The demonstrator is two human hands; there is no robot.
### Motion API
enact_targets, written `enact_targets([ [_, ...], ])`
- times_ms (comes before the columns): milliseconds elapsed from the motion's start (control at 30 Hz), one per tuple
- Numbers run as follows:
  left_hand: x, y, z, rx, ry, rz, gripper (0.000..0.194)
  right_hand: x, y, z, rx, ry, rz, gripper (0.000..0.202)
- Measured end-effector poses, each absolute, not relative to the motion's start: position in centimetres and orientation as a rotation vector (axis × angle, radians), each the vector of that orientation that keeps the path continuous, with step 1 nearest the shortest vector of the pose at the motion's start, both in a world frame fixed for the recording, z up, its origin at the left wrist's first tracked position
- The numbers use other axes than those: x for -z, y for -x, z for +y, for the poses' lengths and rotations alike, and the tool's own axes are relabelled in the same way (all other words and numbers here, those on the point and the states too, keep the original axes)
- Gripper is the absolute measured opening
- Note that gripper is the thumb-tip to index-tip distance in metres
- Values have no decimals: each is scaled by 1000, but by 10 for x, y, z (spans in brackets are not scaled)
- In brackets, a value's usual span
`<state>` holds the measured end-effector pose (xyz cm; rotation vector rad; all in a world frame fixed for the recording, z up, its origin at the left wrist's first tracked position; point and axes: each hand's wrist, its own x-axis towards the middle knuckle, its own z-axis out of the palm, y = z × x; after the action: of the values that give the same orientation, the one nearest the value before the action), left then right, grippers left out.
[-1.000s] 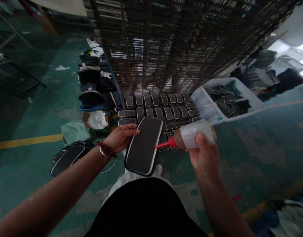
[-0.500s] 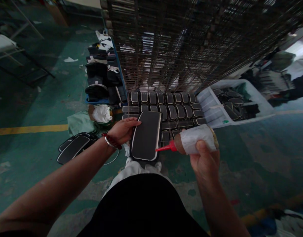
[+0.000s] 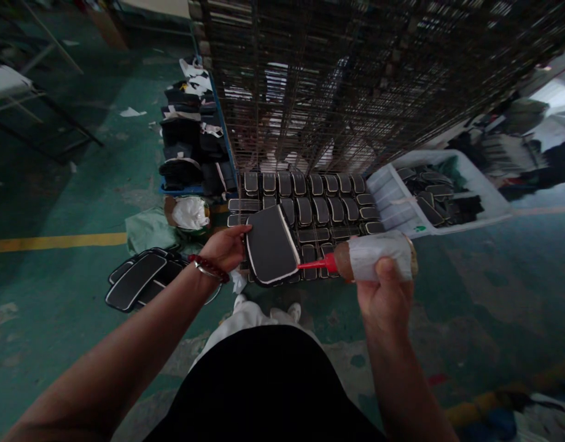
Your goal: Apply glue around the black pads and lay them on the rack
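My left hand (image 3: 225, 247) grips the left edge of a dark, flat panel with rounded corners (image 3: 272, 245), its thumb on the top face. A pale line runs along the panel's border. My right hand (image 3: 386, 291) is wrapped around a glue bottle (image 3: 377, 255) covered in white wrapping, tilted sideways. The bottle's red nozzle (image 3: 314, 264) points left, its tip at the panel's lower right corner. The fingers under the panel are hidden.
Many similar small panels (image 3: 322, 210) lie in rows on a wire rack (image 3: 305, 123) ahead. A white bin (image 3: 471, 223) with dark pieces stands right. Left are a loose panel stack (image 3: 139, 282), a lined container (image 3: 190, 213) and a blue crate (image 3: 183, 187) of dark pieces.
The panel has turned and tilted in my left hand, with its lower edge higher in view. My right hand has shifted slightly right and the nozzle tip has moved up and right.
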<state>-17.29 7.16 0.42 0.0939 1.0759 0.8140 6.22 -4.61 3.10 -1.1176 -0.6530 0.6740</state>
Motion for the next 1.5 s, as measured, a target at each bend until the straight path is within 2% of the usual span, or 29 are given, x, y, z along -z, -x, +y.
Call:
enact_targets([
  [333,6,158,57,-954,162,1041,22,-22,-64,-36,-582,1030,-531,39],
  [600,4,149,52,-989,220,1031,28,-12,-57,-41,-619,1006,-503,36],
  [967,3,148,51,-1034,241,1067,25,-1,-47,-55,-723,993,-473,44],
  [1167,7,151,49,-1029,202,1067,24,-15,-60,-40,-587,972,-563,36],
  [1267,9,152,48,-1039,219,1058,24,-16,-63,-38,-557,965,-592,41],
  [1367,10,154,49,-1064,257,1067,25,-10,-56,-46,-642,968,-553,43],
  [1500,18,158,54,-1118,308,1073,24,-2,-43,-56,-959,960,-298,38],
])
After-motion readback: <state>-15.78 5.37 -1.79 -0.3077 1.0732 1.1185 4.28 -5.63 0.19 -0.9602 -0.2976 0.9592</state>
